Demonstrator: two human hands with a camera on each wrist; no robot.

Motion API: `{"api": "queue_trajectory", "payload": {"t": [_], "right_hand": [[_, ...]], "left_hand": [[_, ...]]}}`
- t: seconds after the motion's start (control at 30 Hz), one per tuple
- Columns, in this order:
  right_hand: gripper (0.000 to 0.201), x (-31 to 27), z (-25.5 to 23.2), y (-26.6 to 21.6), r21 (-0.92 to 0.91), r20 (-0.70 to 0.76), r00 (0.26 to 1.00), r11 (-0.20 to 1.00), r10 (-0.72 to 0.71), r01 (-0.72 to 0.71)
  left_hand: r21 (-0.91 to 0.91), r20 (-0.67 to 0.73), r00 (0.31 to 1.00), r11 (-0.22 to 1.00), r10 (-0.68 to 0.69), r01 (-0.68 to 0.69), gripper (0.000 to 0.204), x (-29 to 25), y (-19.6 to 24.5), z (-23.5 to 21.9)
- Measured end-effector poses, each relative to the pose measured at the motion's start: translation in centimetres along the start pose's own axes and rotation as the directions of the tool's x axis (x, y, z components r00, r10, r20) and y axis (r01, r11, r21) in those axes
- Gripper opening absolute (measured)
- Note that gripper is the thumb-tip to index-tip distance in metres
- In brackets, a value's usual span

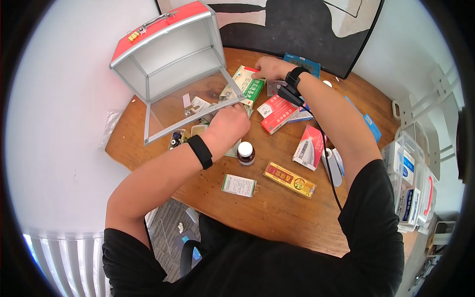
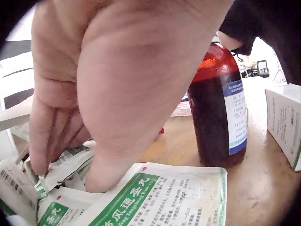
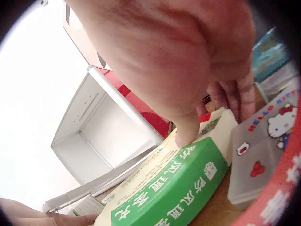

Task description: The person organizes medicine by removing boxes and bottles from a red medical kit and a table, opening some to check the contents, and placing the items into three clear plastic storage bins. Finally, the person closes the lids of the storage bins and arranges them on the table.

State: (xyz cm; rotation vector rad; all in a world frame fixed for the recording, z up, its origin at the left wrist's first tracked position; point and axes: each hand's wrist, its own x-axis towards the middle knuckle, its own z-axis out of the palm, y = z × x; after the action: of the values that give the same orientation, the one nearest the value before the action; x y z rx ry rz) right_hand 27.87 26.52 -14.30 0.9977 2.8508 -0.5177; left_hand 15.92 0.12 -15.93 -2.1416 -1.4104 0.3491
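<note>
The right hand [image 1: 271,68] is at the upper end of a green and cream medicine box [image 1: 253,89]; in the right wrist view its thumb and fingers pinch the end of that box [image 3: 174,183]. Below and left of it, the left hand [image 1: 228,126] reaches down beside the lid frame of the case. In the left wrist view the left hand [image 2: 108,94] has its fingers curled onto green and white sachets [image 2: 164,193], pinching some. A brown bottle with a white cap [image 1: 246,154] stands close to the left hand.
The red and silver case [image 1: 170,49] stands open at the back left. Red boxes [image 1: 279,113] lie right of the green box, beside a Hello Kitty case [image 3: 268,150]. Nearer are a yellow box [image 1: 289,179] and a white box [image 1: 239,185]. A clear bin [image 1: 420,188] is at the far right.
</note>
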Motion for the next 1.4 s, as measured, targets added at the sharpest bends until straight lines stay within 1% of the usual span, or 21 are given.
{"api": "queue_trajectory", "payload": {"t": [0.13, 0.2, 0.23, 0.3, 0.33, 0.37, 0.4, 0.43, 0.5, 0.53, 0.6, 0.67, 0.73, 0.87, 0.93, 0.97, 1.03, 1.07, 1.13, 1.27, 1.4], "right_hand": [[0.048, 0.5, 0.6, 0.3, -0.006, -0.020, 1.000, 1.000, -0.001, 0.001], [0.053, 0.4, 1.0, 0.6, 0.096, -0.080, 0.996, 0.995, -0.033, 0.041], [0.053, 0.3, 0.9, 0.5, 0.093, -0.080, 0.996, 0.995, -0.035, 0.042], [0.060, -0.1, 0.7, 0.3, 0.256, -0.064, 0.997, 0.966, 0.039, -0.022], [0.060, -0.3, 0.5, 0.2, 0.254, -0.068, 0.997, 0.967, 0.039, -0.021], [0.060, -0.7, 0.2, 0.1, 0.339, -0.038, 0.998, 0.940, 0.058, -0.041], [0.061, -1.0, 0.1, 0.0, 0.421, -0.008, 0.997, 0.905, 0.074, -0.064], [0.061, -1.2, 0.0, 0.1, 0.418, -0.012, 0.997, 0.906, 0.077, -0.064], [0.065, -1.6, -0.2, 0.4, 0.671, 0.064, 0.988, 0.727, 0.138, -0.145], [0.065, -1.7, -0.1, 0.6, 0.669, 0.063, 0.988, 0.729, 0.139, -0.145], [0.060, -2.1, 0.2, 1.1, 0.779, 0.050, 0.990, 0.615, 0.132, -0.122], [0.053, -3.3, -0.6, 1.0, 0.791, 0.048, 0.988, 0.599, 0.144, -0.125], [0.047, -4.1, -1.4, 1.6, 0.834, 0.073, 0.994, 0.542, 0.079, -0.104], [0.039, -5.9, -2.8, 3.1, 0.835, 0.067, 0.989, 0.535, 0.132, -0.128], [0.035, -6.5, -3.3, 4.0, 0.871, 0.107, 0.985, 0.466, 0.132, -0.157], [0.035, -6.9, -3.6, 4.4, 0.870, 0.104, 0.985, 0.467, 0.135, -0.156], [0.035, -7.4, -4.0, 5.3, 0.905, 0.116, 0.988, 0.398, 0.105, -0.148], [0.035, -7.6, -4.2, 5.7, 0.905, 0.113, 0.988, 0.398, 0.108, -0.147], [0.036, -8.1, -4.8, 5.9, 0.937, 0.130, 0.987, 0.315, 0.092, -0.153], [0.036, -9.2, -6.0, 5.3, 0.946, 0.135, 0.987, 0.284, 0.092, -0.156], [0.035, -9.0, -6.0, 5.3, 0.949, 0.155, 0.985, 0.267, 0.074, -0.169]], "left_hand": [[0.048, 0.007, 0.997, 0.996, 0.075, -0.076, 0.034, 0.4, 0.0, 0.7], [0.033, 0.002, 0.998, 0.997, 0.068, -0.068, 0.032, 0.3, 0.1, 1.0], [0.017, -0.002, 0.998, 0.998, 0.061, -0.061, 0.030, 0.3, 0.1, 1.2], [-0.022, -0.022, 0.998, 0.998, 0.051, -0.051, 0.028, 0.3, 0.1, 1.6], [-0.059, -0.043, 0.998, 0.997, 0.043, -0.046, 0.025, 0.4, -0.1, 1.5], [-0.058, -0.046, 0.998, 0.997, 0.044, -0.047, 0.025, 0.4, 0.0, 1.4], [-0.043, -0.097, 0.995, 0.998, 0.039, -0.043, 0.022, 0.4, 0.2, 1.3], [-0.027, -0.149, 0.988, 0.999, 0.035, -0.039, 0.019, 0.4, 0.2, 1.1], [-0.074, -0.186, 0.981, 0.995, 0.046, -0.060, 0.017, 0.9, 0.3, 0.6], [-0.123, -0.217, 0.975, 0.989, 0.055, -0.083, 0.015, 1.1, 0.3, 0.5], [-0.159, -0.251, 0.966, 0.983, 0.054, -0.096, 0.012, 1.6, 0.2, 0.4], [-0.197, -0.289, 0.956, 0.974, 0.053, -0.114, 0.009, 2.3, 0.1, 0.1], [-0.164, -0.294, 0.954, 0.980, 0.058, -0.110, 0.008, 3.0, -0.2, -0.4], [-0.146, -0.309, 0.949, 0.982, 0.067, -0.117, 0.009, 4.3, -0.8, -1.8], [-0.122, -0.399, 0.916, 0.988, 0.034, -0.089, 0.009, 4.9, -1.4, -2.4], [-0.121, -0.404, 0.914, 0.988, 0.035, -0.091, 0.009, 5.2, -1.7, -2.8], [-0.244, -0.459, 0.884, 0.969, -0.085, -0.033, 0.014, 5.6, -2.5, -3.8], [-0.243, -0.462, 0.883, 0.969, -0.083, -0.036, 0.014, 5.7, -3.0, -4.3], [-0.418, -0.525, 0.830, 0.906, -0.187, -0.061, 0.024, 5.6, -4.2, -5.3], [-0.470, -0.533, 0.815, 0.881, -0.229, -0.060, 0.035, 5.1, -5.7, -6.7], [-0.514, -0.600, 0.773, 0.840, -0.207, -0.175, 0.037, 3.6, -6.3, -8.1]]}}
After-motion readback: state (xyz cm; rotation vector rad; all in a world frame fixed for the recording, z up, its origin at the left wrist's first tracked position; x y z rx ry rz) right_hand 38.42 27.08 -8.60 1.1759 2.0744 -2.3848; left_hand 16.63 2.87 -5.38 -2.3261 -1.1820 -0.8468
